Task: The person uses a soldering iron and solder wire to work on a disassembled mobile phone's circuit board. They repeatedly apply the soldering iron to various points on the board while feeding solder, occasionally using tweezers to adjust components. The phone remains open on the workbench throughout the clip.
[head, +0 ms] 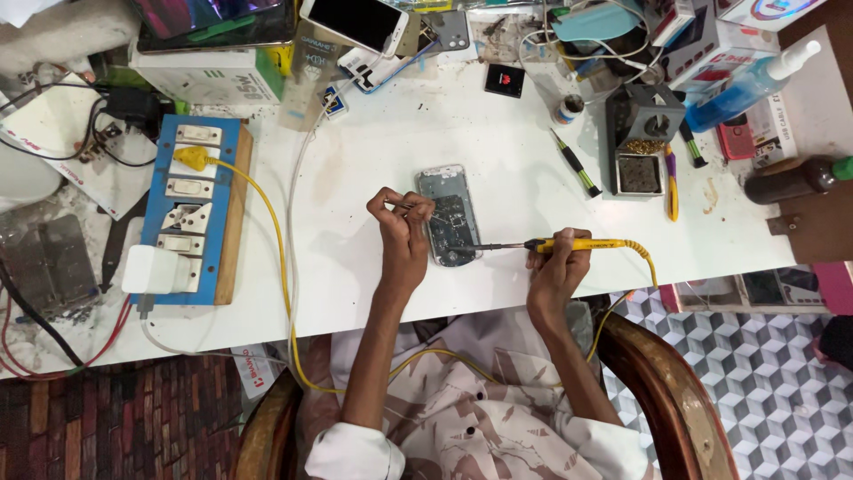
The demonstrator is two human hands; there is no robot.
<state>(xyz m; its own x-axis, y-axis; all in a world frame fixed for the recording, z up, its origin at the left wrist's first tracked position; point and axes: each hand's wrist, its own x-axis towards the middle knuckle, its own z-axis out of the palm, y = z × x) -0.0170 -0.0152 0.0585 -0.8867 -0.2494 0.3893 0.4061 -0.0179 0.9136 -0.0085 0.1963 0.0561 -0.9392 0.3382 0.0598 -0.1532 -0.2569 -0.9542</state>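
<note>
Now, soldering inside an opened phone at the counter's centre.

Opened phone [449, 216] looks light and fragile; hold by edges. Left hand [402, 222] fingers pinch tweezers [416, 209] at its 9 o'clock; right hand [558, 264] grasps yellow soldering iron [569, 244] at 3 o'clock; iron stand [641, 138] at 2 o'clock on white counter [355, 267].

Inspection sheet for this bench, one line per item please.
Surface: white worktop, stained.
Job's things: opened grey phone lying flat; yellow-handled soldering iron, tip at the phone's lower edge.
Clutter: black solder stand, blue spray bottle, green-black screwdriver, white phone.
Grips: left hand pinches thin tweezers over the phone; right hand holds the iron.
Cables: yellow cord into blue switchboard.
Surroundings: wooden chair arm, patterned floor.
</note>
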